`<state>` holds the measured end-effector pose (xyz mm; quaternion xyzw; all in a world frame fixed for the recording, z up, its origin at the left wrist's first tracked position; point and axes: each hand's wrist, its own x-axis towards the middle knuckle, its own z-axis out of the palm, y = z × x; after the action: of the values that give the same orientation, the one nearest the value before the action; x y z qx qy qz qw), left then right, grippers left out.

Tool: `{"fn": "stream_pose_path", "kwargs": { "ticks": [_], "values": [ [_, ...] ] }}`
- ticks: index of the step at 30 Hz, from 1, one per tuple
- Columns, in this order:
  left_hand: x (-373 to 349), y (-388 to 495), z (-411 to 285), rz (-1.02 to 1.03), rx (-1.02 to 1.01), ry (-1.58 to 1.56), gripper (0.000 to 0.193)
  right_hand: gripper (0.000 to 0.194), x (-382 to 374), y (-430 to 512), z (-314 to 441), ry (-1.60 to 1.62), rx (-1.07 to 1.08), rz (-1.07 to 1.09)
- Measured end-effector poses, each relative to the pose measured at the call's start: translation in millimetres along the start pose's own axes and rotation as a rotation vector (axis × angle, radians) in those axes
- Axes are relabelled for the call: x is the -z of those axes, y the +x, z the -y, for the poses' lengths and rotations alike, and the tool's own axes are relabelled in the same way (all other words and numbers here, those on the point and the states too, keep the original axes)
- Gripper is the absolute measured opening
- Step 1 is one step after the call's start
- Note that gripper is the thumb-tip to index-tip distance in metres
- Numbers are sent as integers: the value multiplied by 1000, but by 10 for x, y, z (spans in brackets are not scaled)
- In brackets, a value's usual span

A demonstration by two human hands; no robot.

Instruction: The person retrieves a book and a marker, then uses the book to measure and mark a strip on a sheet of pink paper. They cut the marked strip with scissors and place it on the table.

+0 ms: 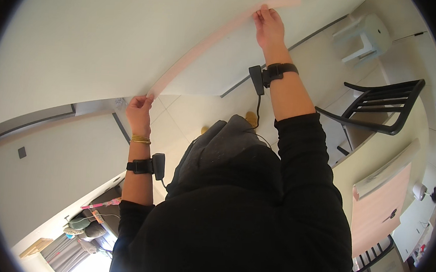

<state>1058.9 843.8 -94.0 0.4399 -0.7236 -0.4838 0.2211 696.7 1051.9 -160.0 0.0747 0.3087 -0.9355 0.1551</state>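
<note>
A long, narrow pink strip point(205, 44) runs diagonally along a large white surface point(107, 33), near its lower edge. My left hand point(140, 106) pinches the strip's lower left end between thumb and fingers, at the corner of the white surface. Near the strip's upper right part, my right hand point(268, 22) grips it with thumb and fingertips; the end beyond that hand curves out to the right. Each forearm wears a black strap with a small black device and a cable.
At right are a black slatted chair point(379, 105), a pale stool point(372, 37) and a table point(417, 127) with a partly unrolled pink sheet point(379, 215) and scissors point(392, 213) on it. A grey-white panel point(60, 163) stands at left.
</note>
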Motion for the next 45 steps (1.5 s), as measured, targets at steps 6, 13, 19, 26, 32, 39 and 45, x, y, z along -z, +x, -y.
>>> {"fn": "stream_pose_path", "kwargs": {
  "ticks": [6, 13, 19, 26, 32, 39, 45],
  "values": [
    [-39, 13, 48, -41, -12, 38, 17, 16, -21, -6, -9, 3, 36, -37],
    [5, 75, 114, -48, -46, 84, 18, 19, -52, 7, -40, 4, 60, -59],
    [-15, 88, 112, -41, -60, 46, 20, 21, -86, -28, -4, -31, 52, -91],
    [-11, 140, 122, -43, -53, 105, 24, 21, -147, -10, 46, -83, 44, -157],
    [1, 144, 124, -39, -51, 152, 26, 27, -205, -77, 80, -241, 238, -222],
    [11, 142, 68, -16, -44, 133, 24, 48, -220, -46, 71, -616, 476, -205],
    [7, 137, 15, 9, -43, 122, 24, 67, -145, -204, 109, -753, 505, 6]
  ]
}}
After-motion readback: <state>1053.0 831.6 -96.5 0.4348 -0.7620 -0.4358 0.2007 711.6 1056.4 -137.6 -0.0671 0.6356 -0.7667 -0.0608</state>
